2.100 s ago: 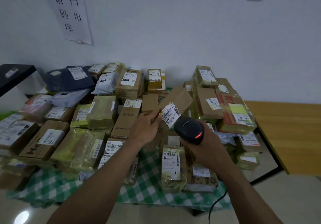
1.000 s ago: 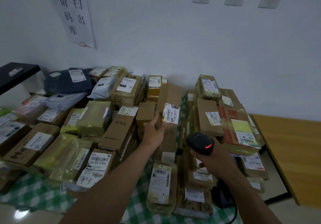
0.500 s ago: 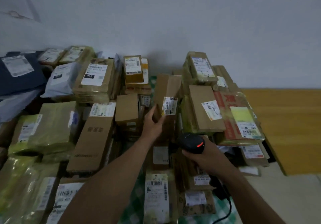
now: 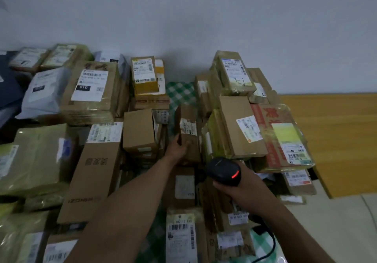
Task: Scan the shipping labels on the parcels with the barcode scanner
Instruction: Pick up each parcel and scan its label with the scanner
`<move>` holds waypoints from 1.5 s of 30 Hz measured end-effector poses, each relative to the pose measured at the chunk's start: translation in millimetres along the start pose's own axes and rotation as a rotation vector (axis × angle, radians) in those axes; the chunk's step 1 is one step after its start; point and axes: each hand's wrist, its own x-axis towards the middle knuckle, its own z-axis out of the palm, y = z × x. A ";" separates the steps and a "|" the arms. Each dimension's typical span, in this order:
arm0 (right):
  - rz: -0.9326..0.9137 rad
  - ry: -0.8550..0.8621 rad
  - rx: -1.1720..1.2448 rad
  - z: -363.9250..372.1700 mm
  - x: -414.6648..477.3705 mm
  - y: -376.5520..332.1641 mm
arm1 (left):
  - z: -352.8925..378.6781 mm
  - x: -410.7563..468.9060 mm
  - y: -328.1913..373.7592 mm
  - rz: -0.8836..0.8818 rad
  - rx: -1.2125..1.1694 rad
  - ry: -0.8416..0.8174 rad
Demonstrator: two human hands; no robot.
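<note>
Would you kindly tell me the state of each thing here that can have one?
left hand, grips the parcel's lower end.
parcel, closed, upright between the stacks, label towards the camera.
right hand, grips the scanner.
scanner, red light on.
yellow box, closed, lying on a stack.

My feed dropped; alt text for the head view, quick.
The left hand holds a small brown parcel, label facing the camera, amid a crowded pile of labelled parcels, while the right hand grips a black barcode scanner, red light on, nearer the camera. The pile covers a green checked cloth by a pale wall.
</note>
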 end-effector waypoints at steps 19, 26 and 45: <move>-0.027 -0.035 -0.032 -17.2 -36.4 -40.6 | 0.1 -62.0 -16.3 0.141 0.339 0.063; -0.152 0.059 -0.018 -19.6 -37.1 -91.0 | -49.2 -121.0 8.5 0.428 0.344 0.617; -0.216 0.079 -0.059 29.1 -8.3 -108.1 | -75.2 -77.4 5.5 0.241 0.874 0.529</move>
